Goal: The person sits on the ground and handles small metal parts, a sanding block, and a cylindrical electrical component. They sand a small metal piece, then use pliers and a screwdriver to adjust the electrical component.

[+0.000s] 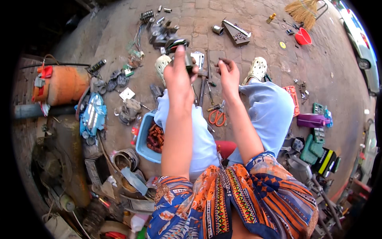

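My left hand [180, 71] is raised in front of me, fingers wrapped round a dark metal cylinder [188, 59]. Just beyond it lies a dark round part with a red and green edge [175, 45]; whether it joins the cylinder I cannot tell. To the right, my right hand [229, 75] hovers with thumb and fingertips drawn together; anything between them is too small to make out. Below and between the hands, a hammer [202, 85], screwdrivers [210, 93] and orange-handled scissors [217, 116] lie on the brick ground.
A blue basin [140, 139] of rusty-brown pieces stands by my left leg. An orange gas cylinder [67, 83] lies at left. Ahead are metal engine-like parts [161, 34] and a tray with small pieces [234, 34]. A red bucket [303, 36] and green tool cases [310, 149] are at right.
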Action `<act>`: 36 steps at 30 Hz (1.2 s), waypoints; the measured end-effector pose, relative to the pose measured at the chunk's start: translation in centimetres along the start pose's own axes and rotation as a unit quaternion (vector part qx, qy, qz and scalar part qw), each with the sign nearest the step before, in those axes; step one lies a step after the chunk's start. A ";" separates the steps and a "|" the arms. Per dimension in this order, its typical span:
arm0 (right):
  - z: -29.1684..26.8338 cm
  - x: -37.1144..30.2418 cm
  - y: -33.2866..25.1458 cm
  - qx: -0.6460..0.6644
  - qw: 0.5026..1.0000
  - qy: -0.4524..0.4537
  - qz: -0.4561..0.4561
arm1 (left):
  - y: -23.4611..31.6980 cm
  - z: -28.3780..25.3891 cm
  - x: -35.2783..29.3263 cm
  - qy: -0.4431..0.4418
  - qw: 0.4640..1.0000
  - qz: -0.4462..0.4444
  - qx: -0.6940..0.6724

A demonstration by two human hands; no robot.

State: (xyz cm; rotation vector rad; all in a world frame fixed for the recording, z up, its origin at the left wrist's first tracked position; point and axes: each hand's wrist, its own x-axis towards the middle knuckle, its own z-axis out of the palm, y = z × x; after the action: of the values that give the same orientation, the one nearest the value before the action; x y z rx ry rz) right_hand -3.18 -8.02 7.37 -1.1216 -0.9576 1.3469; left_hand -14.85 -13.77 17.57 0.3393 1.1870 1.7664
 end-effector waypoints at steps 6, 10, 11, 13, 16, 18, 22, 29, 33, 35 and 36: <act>1.5 0.7 -6.4 0.074 0.992 -0.004 -0.102 | 2.0 -4.0 0.4 -0.020 0.994 -0.076 -0.076; 0.1 -0.3 -4.3 0.099 0.993 0.001 -0.060 | 1.8 -5.4 1.2 -0.004 0.993 -0.082 -0.085; -0.5 -0.4 -3.2 0.106 0.994 0.004 -0.037 | 1.5 -5.6 1.7 0.005 0.993 -0.084 -0.088; -2.1 -0.5 -1.2 0.116 0.992 0.051 0.023 | 0.9 -5.0 2.4 0.040 0.993 -0.093 -0.069; -1.4 -2.4 1.0 -0.026 0.991 0.123 -0.038 | 1.4 -5.5 2.4 0.068 0.991 -0.093 -0.065; -0.5 -4.3 -1.4 0.062 0.997 0.041 0.036 | 1.9 -8.3 3.6 0.033 0.987 -0.120 -0.099; -1.0 -5.5 -4.8 0.203 0.977 -0.021 -0.056 | 0.4 -7.7 5.8 -0.015 0.985 -0.153 -0.078; -6.7 -6.5 -10.3 0.249 0.956 -0.049 -0.145 | -1.3 -3.6 3.8 -0.052 0.986 -0.130 0.086; -12.5 -1.9 -6.8 0.106 0.981 0.036 -0.160 | 0.1 -5.5 3.5 0.022 0.993 -0.094 0.064; -17.3 2.0 -2.4 -0.036 0.985 0.130 -0.104 | -0.5 -4.3 3.2 0.027 0.994 -0.090 0.060; -20.0 4.8 2.0 -0.103 0.976 0.176 -0.078 | -1.1 -4.0 3.2 0.030 0.994 -0.092 0.058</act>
State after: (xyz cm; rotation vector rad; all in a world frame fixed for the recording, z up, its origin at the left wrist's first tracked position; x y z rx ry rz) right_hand 15.96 -4.51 0.38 -1.3580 -0.9129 0.8973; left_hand -18.49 -13.34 13.86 0.2381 1.3226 1.5620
